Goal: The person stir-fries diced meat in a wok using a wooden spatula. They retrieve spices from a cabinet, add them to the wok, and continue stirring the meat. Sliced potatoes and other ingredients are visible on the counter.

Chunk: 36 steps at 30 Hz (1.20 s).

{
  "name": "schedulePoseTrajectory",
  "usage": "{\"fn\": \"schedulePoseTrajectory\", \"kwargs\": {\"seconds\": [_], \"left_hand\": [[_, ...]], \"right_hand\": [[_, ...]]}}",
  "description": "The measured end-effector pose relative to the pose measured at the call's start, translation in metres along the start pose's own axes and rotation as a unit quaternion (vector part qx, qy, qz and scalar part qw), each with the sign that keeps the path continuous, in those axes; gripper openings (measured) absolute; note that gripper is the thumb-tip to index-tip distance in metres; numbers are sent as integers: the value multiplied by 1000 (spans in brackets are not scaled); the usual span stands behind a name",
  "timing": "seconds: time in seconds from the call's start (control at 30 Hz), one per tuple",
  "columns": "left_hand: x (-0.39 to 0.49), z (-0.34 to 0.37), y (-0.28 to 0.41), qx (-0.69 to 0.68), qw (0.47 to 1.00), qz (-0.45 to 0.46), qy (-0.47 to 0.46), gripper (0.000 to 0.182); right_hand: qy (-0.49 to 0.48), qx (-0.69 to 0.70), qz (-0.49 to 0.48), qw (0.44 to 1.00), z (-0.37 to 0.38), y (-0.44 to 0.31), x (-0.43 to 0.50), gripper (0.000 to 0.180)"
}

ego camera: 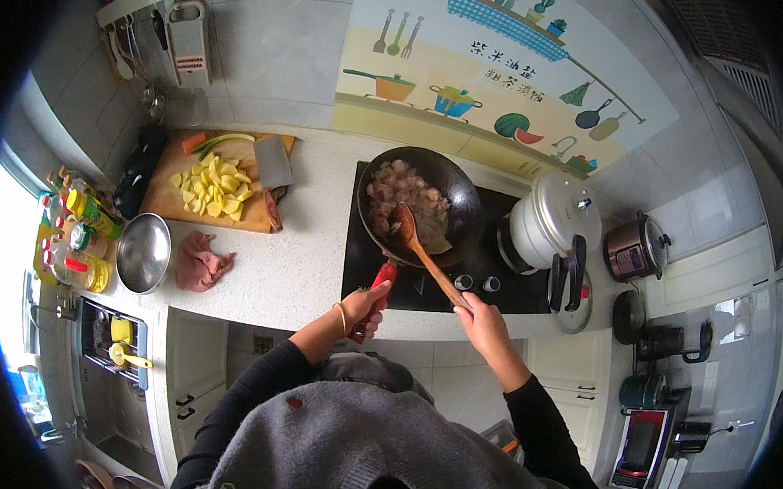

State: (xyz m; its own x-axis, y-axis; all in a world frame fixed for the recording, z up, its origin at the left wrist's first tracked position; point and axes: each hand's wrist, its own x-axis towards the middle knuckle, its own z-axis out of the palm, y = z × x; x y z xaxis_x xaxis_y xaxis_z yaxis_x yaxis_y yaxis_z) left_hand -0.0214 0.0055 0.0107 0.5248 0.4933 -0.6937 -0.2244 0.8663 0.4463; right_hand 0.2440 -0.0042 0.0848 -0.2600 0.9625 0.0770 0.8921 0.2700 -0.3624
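A dark wok (463, 202) stands on the left side of the black gas cooktop (396, 291). Pale chunks of meat (408, 182) lie in it, with some liquid around them. My left hand (367, 308) is closed around the wok's red handle (384, 275), a gold bangle on its wrist. My right hand (484, 321) grips the shaft of a wooden spatula (427, 260); its broad end rests among the meat at the wok's near left side. What lies under the spatula's head is hidden.
Right of the wok stands a silver pressure cooker (545, 219). A cutting board (162, 192) at left bears sliced potatoes (215, 185) and a cleaver (273, 162). Nearby are a steel bowl (144, 251), a pinkish cloth (201, 262), several bottles (91, 212) and the sink (114, 409).
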Motion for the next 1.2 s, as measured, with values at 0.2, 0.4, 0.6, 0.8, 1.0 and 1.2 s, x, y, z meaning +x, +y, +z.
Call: {"fn": "schedulePoseTrajectory", "kwargs": {"seconds": [0.2, 0.4, 0.6, 0.8, 1.0, 1.2], "left_hand": [[0, 0, -1, -7, 1000, -5, -9, 51], [2, -1, -1, -31, 999, -26, -8, 51], [2, -1, -1, -30, 999, -24, -8, 51], [1, -1, 0, -22, 1000, -17, -12, 51], [0, -3, 0, -20, 1000, -16, -14, 51], [3, -3, -1, -19, 1000, -18, -11, 52]], "right_hand": [[-39, -119, 62, 990, -4, 10, 22, 33], [17, -156, 16, 987, -5, 8, 66, 33], [41, -272, -112, 955, 14, -20, 91, 37], [-82, -334, -178, 922, -16, -19, 60, 45], [-101, -263, -102, 954, -124, -44, 57, 32], [-142, -246, -119, 951, -93, -63, 51, 25]]}}
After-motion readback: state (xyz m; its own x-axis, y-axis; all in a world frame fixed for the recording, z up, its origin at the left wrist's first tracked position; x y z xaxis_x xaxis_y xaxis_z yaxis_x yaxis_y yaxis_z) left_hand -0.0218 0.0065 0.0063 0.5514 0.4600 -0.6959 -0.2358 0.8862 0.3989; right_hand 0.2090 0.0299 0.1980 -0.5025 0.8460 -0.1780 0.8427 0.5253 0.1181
